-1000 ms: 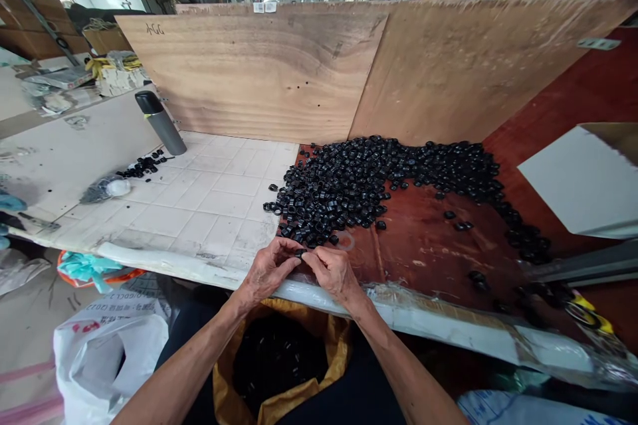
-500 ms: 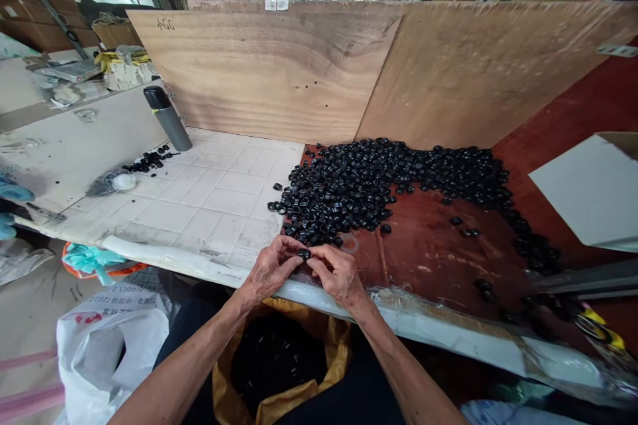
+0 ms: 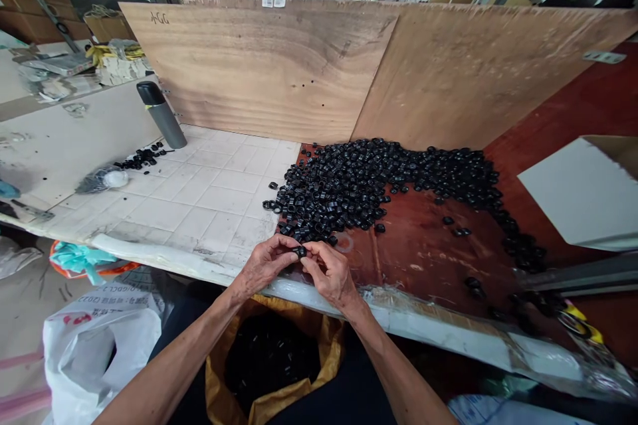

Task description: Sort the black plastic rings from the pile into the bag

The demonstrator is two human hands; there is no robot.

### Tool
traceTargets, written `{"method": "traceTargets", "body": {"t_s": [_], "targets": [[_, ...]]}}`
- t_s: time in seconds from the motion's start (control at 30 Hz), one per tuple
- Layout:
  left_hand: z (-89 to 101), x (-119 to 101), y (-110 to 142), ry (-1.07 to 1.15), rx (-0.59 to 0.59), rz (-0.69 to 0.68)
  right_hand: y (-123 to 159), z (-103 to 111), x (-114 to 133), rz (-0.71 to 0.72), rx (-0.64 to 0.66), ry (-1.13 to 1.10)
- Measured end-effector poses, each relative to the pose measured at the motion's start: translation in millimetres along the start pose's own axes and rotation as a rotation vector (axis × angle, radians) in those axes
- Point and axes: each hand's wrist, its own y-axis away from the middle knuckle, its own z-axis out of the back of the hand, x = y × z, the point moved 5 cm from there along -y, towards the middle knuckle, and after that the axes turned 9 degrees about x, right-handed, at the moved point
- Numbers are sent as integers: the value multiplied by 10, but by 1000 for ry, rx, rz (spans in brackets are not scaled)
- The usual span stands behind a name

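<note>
Between the fingertips of both hands is a small black ring-shaped part (image 3: 300, 252), over the table's front edge. My left hand (image 3: 266, 264) pinches it from the left, its fingers closed. From the other side my right hand (image 3: 333, 275) grips the same part with thumb and fingers. Just beyond the hands lies a large pile of similar black parts (image 3: 339, 186), spread over the red-brown board. Below my forearms an open yellow sack (image 3: 331, 345) holds many black parts.
Wooden panels (image 3: 259, 66) wall off the back. A grey bottle (image 3: 164, 118) and a small heap of black parts (image 3: 142, 158) stand at the left on the white tiles (image 3: 219, 199). A white box (image 3: 573, 192) is at the right. A white bag (image 3: 100, 345) hangs lower left.
The whole view has shifted slightly, so the scene sits a little further left. Both hands keep hold of the small black part, which appears turned a little between the fingers.
</note>
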Motion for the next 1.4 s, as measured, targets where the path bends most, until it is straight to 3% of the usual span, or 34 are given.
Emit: {"method": "traceTargets", "body": {"t_s": [0.13,0.3,0.5,0.73,0.83,1.03,1.23,1.4], "targets": [[6,5,-1,16,0,-43,-15,14,-4,-50,0,-72],[5,-91,23,-147,-6,-126,-46,15,-28,-104,-13,-108],[37,-116,38,-131,-79,-101,-85,-76,-26,-132,-36,-139],[88,-12,24,103,-107,7,-326,13,108,230,135,76],[100,8,16,144,-114,26,-375,14,72,266,170,61],[143,-20,8,-24,-172,-139,-379,-78,-45,103,59,92],[131,-24,41,-263,-177,-205,-385,-94,-79,-61,68,46],[117,-54,82,-429,-202,-234,-408,-99,-35,-93,86,11]]}}
